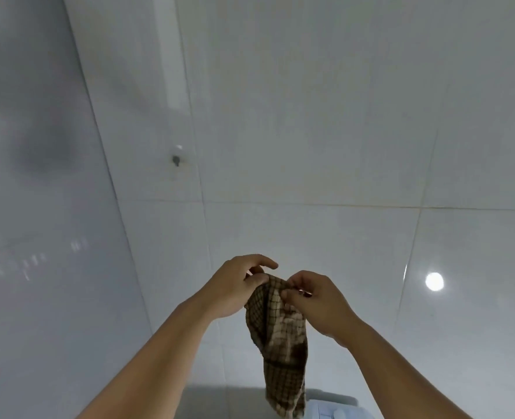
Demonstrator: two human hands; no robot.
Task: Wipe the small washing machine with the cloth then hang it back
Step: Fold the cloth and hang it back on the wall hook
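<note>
Head view, brown checked cloth [275, 337] hanging crumpled, pinched by both hands

Home washroom, glossy white wall tiles [310, 131], small wall hook [176, 160]

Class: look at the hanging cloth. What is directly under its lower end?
Under the cloth, held by both hands, a pale blue-white machine top shows at the frame's bottom edge. The cloth covers its left part; the rest is out of frame.
</note>
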